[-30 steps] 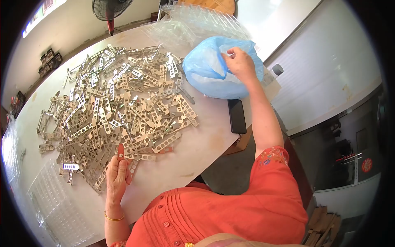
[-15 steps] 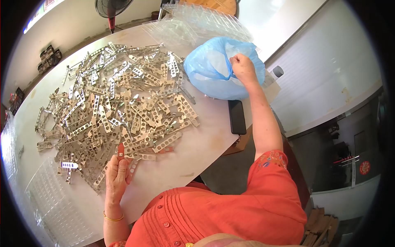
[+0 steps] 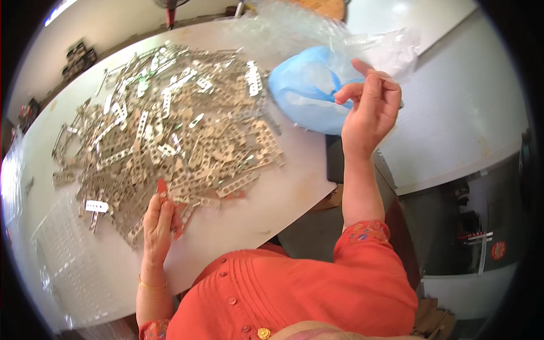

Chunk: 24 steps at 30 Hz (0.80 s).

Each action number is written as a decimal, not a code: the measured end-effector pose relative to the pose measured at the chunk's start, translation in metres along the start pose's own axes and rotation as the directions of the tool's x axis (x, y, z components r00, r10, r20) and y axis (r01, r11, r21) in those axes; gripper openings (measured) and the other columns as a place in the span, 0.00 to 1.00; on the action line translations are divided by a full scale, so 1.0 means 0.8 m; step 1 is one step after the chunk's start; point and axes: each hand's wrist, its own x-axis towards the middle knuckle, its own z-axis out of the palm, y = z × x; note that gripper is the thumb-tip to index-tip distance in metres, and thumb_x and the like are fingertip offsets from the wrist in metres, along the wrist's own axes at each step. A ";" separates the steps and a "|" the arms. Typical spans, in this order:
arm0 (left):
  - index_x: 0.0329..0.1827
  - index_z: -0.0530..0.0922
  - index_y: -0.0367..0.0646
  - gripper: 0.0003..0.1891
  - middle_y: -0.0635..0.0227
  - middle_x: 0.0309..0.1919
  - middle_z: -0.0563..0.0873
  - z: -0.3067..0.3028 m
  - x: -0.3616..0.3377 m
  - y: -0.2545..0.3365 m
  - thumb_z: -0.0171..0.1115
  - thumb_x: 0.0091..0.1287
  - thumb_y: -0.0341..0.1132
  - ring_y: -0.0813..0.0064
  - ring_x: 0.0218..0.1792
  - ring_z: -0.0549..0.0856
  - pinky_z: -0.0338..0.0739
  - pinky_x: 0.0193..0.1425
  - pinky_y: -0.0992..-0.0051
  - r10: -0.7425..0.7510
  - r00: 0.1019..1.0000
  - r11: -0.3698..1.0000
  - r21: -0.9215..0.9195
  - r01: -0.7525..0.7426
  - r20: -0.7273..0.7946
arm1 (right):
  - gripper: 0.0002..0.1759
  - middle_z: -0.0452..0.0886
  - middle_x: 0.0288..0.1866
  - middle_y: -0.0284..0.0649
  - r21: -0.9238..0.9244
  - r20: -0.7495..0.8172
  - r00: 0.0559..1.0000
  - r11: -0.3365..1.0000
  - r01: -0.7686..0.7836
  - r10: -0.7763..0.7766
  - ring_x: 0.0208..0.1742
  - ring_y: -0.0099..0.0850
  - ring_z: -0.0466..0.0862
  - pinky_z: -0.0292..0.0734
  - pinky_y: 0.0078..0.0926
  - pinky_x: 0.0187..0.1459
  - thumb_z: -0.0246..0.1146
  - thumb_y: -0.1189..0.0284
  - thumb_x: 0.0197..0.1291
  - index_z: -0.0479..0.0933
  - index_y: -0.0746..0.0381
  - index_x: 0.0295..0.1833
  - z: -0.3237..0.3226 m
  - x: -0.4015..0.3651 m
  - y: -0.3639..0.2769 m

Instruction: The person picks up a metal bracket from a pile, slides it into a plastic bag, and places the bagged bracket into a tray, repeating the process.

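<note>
My left hand [image 3: 158, 224] is closed on a narrow metal strip [image 3: 162, 186] that reflects red, at the near edge of a heap of perforated metal strips [image 3: 170, 130]. My right hand [image 3: 371, 107] is raised beside the blue plastic bag [image 3: 303, 85], its fingers bent and spread apart. Behind those fingers is a sheet of thin clear plastic [image 3: 396, 48]; blur hides whether any finger touches it. The bag's right side is partly covered by my hand.
A black phone [image 3: 335, 161] lies at the right edge of the white table [image 3: 243, 224], under my right forearm. Clear plastic trays [image 3: 283, 22] are at the back and another clear tray [image 3: 68, 255] at the near left. A fan [image 3: 170, 14] stands beyond the table.
My right hand has left the blue bag's gathered opening and moved right, its fingers parting. Clear plastic now shows behind it. My left hand keeps its strip; the whole view has shifted slightly.
</note>
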 end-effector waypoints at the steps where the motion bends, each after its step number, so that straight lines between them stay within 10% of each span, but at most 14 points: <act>1: 0.42 0.71 0.44 0.10 0.75 0.20 0.71 -0.001 -0.001 0.002 0.45 0.84 0.36 0.85 0.15 0.69 0.63 0.19 0.84 -0.019 0.999 1.000 0.010 0.020 -0.032 | 0.06 0.85 0.52 0.53 0.025 0.009 1.000 0.999 -0.029 0.028 0.25 0.24 0.82 0.77 0.21 0.27 0.52 0.73 0.78 0.68 0.65 0.51 0.015 -0.012 -0.010; 4: 0.46 0.72 0.42 0.09 0.70 0.27 0.79 -0.004 -0.002 0.006 0.45 0.84 0.35 0.83 0.17 0.75 0.65 0.20 0.84 0.014 0.999 1.000 -0.018 -0.013 0.045 | 0.08 0.84 0.54 0.54 0.317 0.177 0.881 0.822 -0.474 0.440 0.27 0.26 0.83 0.79 0.23 0.27 0.52 0.70 0.79 0.69 0.64 0.51 0.058 -0.053 -0.021; 11: 0.58 0.74 0.38 0.14 0.63 0.28 0.85 -0.017 0.000 0.005 0.44 0.84 0.39 0.84 0.19 0.77 0.63 0.20 0.84 0.062 0.994 0.961 -0.274 -0.035 0.094 | 0.07 0.86 0.53 0.52 0.440 0.546 0.456 0.223 -0.870 0.703 0.28 0.26 0.84 0.82 0.24 0.29 0.55 0.70 0.78 0.73 0.63 0.51 0.148 -0.154 0.003; 15: 0.59 0.74 0.37 0.17 0.64 0.28 0.85 -0.022 -0.001 0.012 0.45 0.84 0.42 0.84 0.20 0.78 0.65 0.20 0.85 0.016 0.995 0.947 -0.322 0.016 0.097 | 0.07 0.86 0.53 0.52 0.416 0.583 0.396 0.158 -0.895 0.710 0.30 0.27 0.86 0.83 0.24 0.29 0.55 0.70 0.77 0.74 0.62 0.50 0.169 -0.183 0.017; 17: 0.49 0.73 0.38 0.14 0.55 0.56 0.80 -0.032 0.001 0.011 0.45 0.84 0.40 0.79 0.28 0.85 0.75 0.23 0.82 -0.007 0.991 0.960 -0.276 0.044 0.134 | 0.06 0.86 0.52 0.52 0.411 0.555 0.407 0.186 -0.892 0.726 0.31 0.27 0.87 0.83 0.24 0.29 0.55 0.71 0.77 0.73 0.62 0.50 0.173 -0.189 0.020; 24: 0.47 0.75 0.40 0.14 0.63 0.51 0.81 -0.034 0.008 0.006 0.46 0.84 0.40 0.84 0.29 0.82 0.75 0.30 0.85 0.059 0.998 0.986 -0.155 -0.064 -0.035 | 0.07 0.86 0.51 0.50 0.344 0.598 0.360 0.177 -0.922 0.716 0.31 0.26 0.87 0.84 0.22 0.29 0.54 0.70 0.78 0.72 0.63 0.50 0.181 -0.205 0.018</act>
